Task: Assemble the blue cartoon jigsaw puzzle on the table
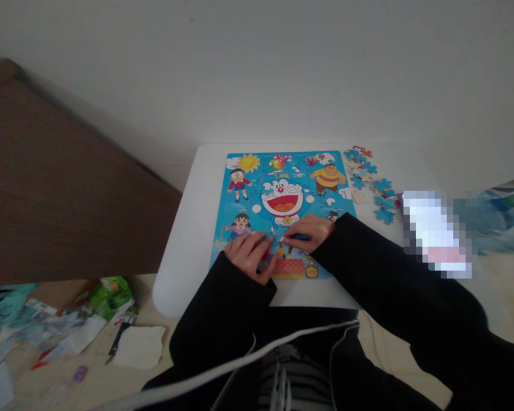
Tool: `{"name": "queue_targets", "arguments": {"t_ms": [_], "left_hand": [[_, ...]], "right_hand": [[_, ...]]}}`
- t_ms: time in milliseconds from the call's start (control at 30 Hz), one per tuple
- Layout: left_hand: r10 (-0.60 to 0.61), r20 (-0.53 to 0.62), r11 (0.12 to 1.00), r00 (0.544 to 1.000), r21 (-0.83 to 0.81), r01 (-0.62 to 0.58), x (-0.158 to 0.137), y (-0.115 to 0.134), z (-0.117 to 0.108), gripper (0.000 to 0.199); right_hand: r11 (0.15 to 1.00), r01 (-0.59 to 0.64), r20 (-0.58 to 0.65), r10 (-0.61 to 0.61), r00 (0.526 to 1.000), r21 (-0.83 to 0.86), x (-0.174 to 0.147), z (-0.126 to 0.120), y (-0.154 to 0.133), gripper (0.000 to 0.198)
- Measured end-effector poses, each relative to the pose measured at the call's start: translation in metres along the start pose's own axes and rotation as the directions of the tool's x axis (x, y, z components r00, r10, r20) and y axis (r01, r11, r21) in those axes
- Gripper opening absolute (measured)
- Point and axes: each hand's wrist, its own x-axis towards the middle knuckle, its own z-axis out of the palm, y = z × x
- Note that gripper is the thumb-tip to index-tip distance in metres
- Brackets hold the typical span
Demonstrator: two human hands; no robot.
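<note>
A blue cartoon jigsaw puzzle (261,171) lies on the white table, with a laughing blue-and-white cat figure at its middle. My left hand (251,255) rests on the puzzle's lower left part, fingers stretched and a little apart, and hides some of the picture. Just right of it, my right hand (310,233) has its fingertips pinched on a small puzzle piece (282,240), held at the board below the cat's bell. That piece is mostly hidden by the fingers.
Loose puzzle pieces (384,200) lie in a pile right of the board. A blurred-out phone-like object (432,234) sits beyond them. The white table (182,228) meets a wall; a brown panel (77,188) stands left. Clutter covers the floor. A white cable (248,359) crosses my lap.
</note>
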Motion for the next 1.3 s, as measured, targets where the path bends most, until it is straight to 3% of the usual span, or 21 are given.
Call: {"name": "queue_targets", "arguments": {"t_ms": [467,667,767,833,900,1000,1067,1133,1300], "left_hand": [[-0.011,0.028,1.0,1.0,-0.015,0.011,0.001,0.002,-0.001,0.027],[-0.105,0.012,0.994,0.994,-0.041,0.105,0.002,0.007,0.0,0.024],[-0.073,0.03,0.997,0.997,-0.039,0.074,0.002,0.006,-0.001,0.025],[-0.056,0.044,0.998,0.997,-0.036,0.058,0.002,0.005,-0.002,0.026],[-0.063,0.047,0.997,0.997,-0.035,0.065,0.003,0.004,-0.003,0.026],[-0.053,0.056,0.997,0.997,-0.047,0.055,0.003,0.004,-0.003,0.028],[-0.033,0.071,0.998,0.997,-0.056,0.037,0.003,0.004,-0.003,0.03],[-0.031,0.08,0.997,0.996,-0.063,0.037,0.003,0.004,-0.002,0.031],[-0.101,0.079,0.992,0.992,-0.074,0.106,0.004,0.007,-0.003,0.027]], "right_hand": [[0.995,0.029,-0.025,-0.031,0.999,-0.098,0.004,0.001,-0.003,0.017],[0.995,0.017,-0.048,-0.022,0.999,-0.103,0.005,0.001,-0.002,0.016],[0.998,-0.032,-0.046,0.029,0.999,-0.056,0.004,0.0,-0.003,0.013],[0.991,-0.13,-0.038,0.131,0.991,0.028,0.002,0.0,-0.003,0.011],[0.943,-0.299,-0.022,0.305,0.952,0.147,0.001,0.0,-0.005,0.01],[0.76,-0.567,0.066,0.579,0.813,0.317,0.001,-0.002,-0.007,0.011],[0.657,-0.643,0.133,0.651,0.747,0.394,0.004,-0.006,-0.008,0.014],[0.623,-0.65,0.162,0.656,0.737,0.436,0.007,-0.01,-0.007,0.016],[0.629,-0.643,0.151,0.653,0.742,0.437,0.01,-0.015,-0.006,0.013]]}}
